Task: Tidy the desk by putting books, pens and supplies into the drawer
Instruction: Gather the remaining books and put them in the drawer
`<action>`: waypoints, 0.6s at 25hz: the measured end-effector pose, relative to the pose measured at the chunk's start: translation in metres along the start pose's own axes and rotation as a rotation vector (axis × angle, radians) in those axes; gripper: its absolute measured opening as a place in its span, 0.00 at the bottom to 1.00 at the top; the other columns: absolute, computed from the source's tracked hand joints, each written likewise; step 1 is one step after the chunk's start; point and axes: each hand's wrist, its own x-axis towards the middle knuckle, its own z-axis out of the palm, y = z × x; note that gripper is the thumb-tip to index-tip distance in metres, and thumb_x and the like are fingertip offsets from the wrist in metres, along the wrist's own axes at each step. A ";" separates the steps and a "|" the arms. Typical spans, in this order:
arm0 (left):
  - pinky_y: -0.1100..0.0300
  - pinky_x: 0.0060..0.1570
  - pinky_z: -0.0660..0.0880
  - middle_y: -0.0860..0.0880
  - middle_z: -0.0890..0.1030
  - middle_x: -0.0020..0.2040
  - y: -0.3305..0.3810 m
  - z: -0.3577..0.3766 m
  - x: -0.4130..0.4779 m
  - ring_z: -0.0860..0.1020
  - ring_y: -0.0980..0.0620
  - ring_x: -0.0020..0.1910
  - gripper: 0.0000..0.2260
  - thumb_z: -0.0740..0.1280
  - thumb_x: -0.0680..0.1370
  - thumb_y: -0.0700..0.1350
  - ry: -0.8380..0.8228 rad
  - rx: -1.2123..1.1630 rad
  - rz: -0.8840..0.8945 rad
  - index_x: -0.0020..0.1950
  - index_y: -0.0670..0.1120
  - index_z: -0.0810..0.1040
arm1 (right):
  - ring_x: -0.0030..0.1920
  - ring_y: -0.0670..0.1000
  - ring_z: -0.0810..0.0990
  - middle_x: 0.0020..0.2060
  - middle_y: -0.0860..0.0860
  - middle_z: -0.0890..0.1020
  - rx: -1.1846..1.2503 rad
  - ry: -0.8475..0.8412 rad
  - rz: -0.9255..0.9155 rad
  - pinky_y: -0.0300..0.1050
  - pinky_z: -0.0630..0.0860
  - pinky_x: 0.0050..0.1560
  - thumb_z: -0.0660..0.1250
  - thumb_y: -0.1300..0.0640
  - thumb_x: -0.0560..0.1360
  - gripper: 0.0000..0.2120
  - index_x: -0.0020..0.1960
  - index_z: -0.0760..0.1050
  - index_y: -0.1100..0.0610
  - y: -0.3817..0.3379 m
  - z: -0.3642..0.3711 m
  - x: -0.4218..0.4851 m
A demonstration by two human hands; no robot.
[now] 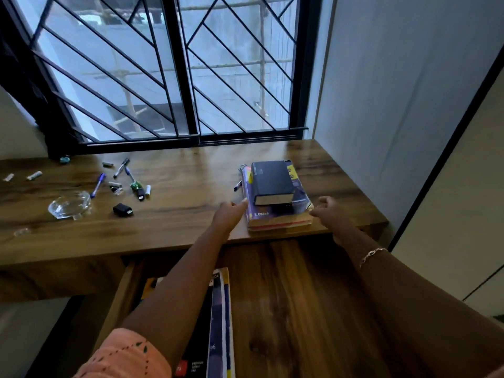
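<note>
step: targeting thick purple-and-yellow book stack (275,214) | left hand (231,211), right hand (327,211) flanking it, half-curled, holding nothing | next: needing firm two-sided grip

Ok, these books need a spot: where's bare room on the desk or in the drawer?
Bare desk runs between the scattered pens and the book stack, and behind the stack to the window. The drawer is bare wood on its right half; books fill its left. Crowded: around the glass dish.
</note>
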 end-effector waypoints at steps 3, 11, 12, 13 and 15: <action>0.51 0.53 0.69 0.39 0.73 0.58 0.003 0.006 0.028 0.72 0.43 0.57 0.25 0.62 0.78 0.55 -0.035 -0.217 -0.160 0.66 0.37 0.68 | 0.46 0.51 0.73 0.49 0.56 0.74 0.108 0.030 0.075 0.43 0.71 0.46 0.68 0.59 0.72 0.23 0.66 0.67 0.61 0.002 -0.009 0.040; 0.52 0.50 0.71 0.39 0.72 0.64 0.002 0.029 0.081 0.73 0.42 0.56 0.32 0.62 0.75 0.62 -0.079 -0.432 -0.369 0.70 0.40 0.65 | 0.55 0.60 0.76 0.55 0.62 0.75 0.413 -0.125 0.265 0.48 0.75 0.47 0.64 0.48 0.76 0.24 0.65 0.66 0.62 0.000 -0.002 0.115; 0.54 0.47 0.72 0.40 0.73 0.61 0.003 0.033 0.086 0.74 0.44 0.53 0.32 0.61 0.76 0.62 -0.074 -0.435 -0.379 0.69 0.40 0.66 | 0.46 0.57 0.77 0.48 0.59 0.77 0.398 -0.153 0.286 0.43 0.75 0.38 0.63 0.47 0.76 0.20 0.60 0.68 0.60 0.000 0.002 0.123; 0.55 0.43 0.72 0.40 0.74 0.58 0.004 0.035 0.090 0.74 0.45 0.49 0.31 0.60 0.76 0.63 -0.068 -0.429 -0.393 0.67 0.39 0.67 | 0.38 0.53 0.75 0.41 0.56 0.76 0.385 -0.172 0.298 0.38 0.72 0.29 0.63 0.46 0.76 0.16 0.55 0.69 0.58 -0.001 0.005 0.127; 0.58 0.36 0.71 0.42 0.74 0.56 0.007 0.038 0.094 0.75 0.47 0.46 0.30 0.60 0.76 0.63 -0.065 -0.423 -0.407 0.66 0.39 0.68 | 0.32 0.50 0.71 0.35 0.52 0.73 0.358 -0.175 0.308 0.36 0.68 0.23 0.62 0.46 0.76 0.14 0.49 0.70 0.57 -0.001 0.010 0.135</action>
